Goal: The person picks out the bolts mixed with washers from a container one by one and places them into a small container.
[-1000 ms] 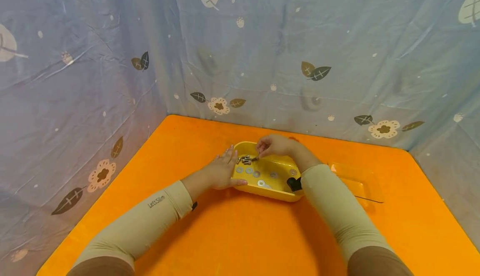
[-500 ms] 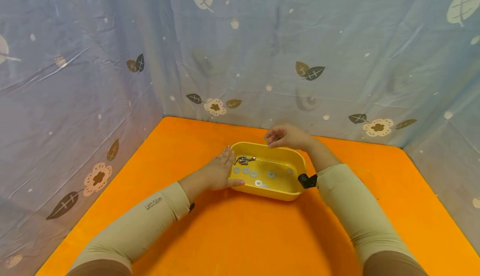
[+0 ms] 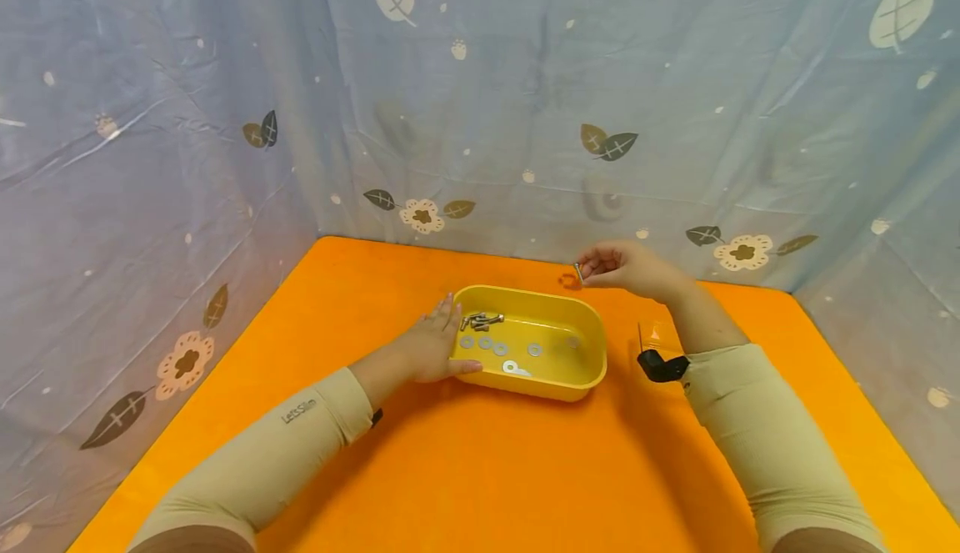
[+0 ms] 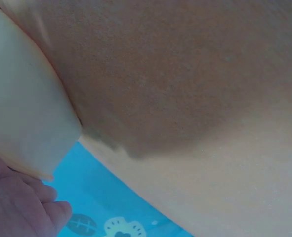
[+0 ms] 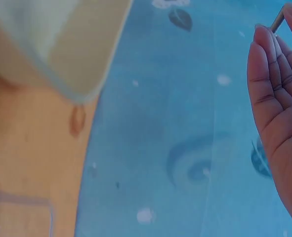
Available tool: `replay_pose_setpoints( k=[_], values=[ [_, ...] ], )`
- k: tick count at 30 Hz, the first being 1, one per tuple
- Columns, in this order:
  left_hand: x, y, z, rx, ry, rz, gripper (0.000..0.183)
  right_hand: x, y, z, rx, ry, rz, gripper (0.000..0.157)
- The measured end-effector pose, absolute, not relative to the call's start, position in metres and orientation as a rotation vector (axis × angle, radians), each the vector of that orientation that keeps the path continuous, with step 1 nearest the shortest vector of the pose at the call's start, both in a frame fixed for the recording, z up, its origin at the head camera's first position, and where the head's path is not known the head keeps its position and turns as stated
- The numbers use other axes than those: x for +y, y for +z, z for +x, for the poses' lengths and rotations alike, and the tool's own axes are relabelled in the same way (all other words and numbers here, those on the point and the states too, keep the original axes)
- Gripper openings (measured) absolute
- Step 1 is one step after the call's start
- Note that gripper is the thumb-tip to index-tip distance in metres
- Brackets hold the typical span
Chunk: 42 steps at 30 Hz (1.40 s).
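A yellow plastic tray (image 3: 555, 307) stands on the orange table. My left hand (image 3: 423, 351) rests against its left end, fingers straight and spread, thumb lying over the front rim; its palm fills most of the left wrist view. My right hand (image 3: 630, 269), behind the tray's right end and raised, pinches a small metal bolt (image 3: 578, 272) between thumb and fingertips. The bolt (image 5: 278, 20) also shows in the right wrist view. Several loose bolts (image 3: 483, 320) lie in the tray's left back part. Several flat washers (image 3: 534, 350) are spread over its floor.
A clear plastic container (image 3: 656, 334) sits right of the tray, partly hidden by the right wrist's black camera (image 3: 663, 366). A small orange-red loop (image 3: 568, 281) lies behind the tray. A patterned curtain (image 3: 495, 111) closes off the table's back and sides.
My right hand has lifted the bolt out of the tray and carried it right, past the back rim. The left hand has stayed on the tray's left end.
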State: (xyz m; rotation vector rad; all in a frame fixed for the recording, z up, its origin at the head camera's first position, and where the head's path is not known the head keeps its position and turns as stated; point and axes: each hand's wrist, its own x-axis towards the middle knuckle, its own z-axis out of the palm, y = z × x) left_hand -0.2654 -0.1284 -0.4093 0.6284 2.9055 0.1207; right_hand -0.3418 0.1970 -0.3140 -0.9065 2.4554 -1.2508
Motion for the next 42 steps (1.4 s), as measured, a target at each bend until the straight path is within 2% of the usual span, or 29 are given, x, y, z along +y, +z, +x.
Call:
replay_pose_setpoints(
  k=[11,19,28,42],
  values=[
    [-0.129,-0.409,-0.265,2.908,0.128,0.616,0.109,0.274,-0.300,-0.315,2.626,-1.301,-0.783,0.034],
    [-0.131,-0.406,-0.264,2.904,0.122,0.629,0.107,0.317,-0.312,-0.305,2.664,-1.238,-0.706,0.035],
    [-0.132,-0.408,-0.262,2.904,0.115,0.627,0.107,0.342,-0.329,-0.300,2.648,-1.207,-0.635,0.034],
    [-0.125,-0.403,-0.260,2.901,0.154,0.635,0.103,0.356,-0.347,-0.289,2.601,-1.168,-0.544,0.037]
  ],
)
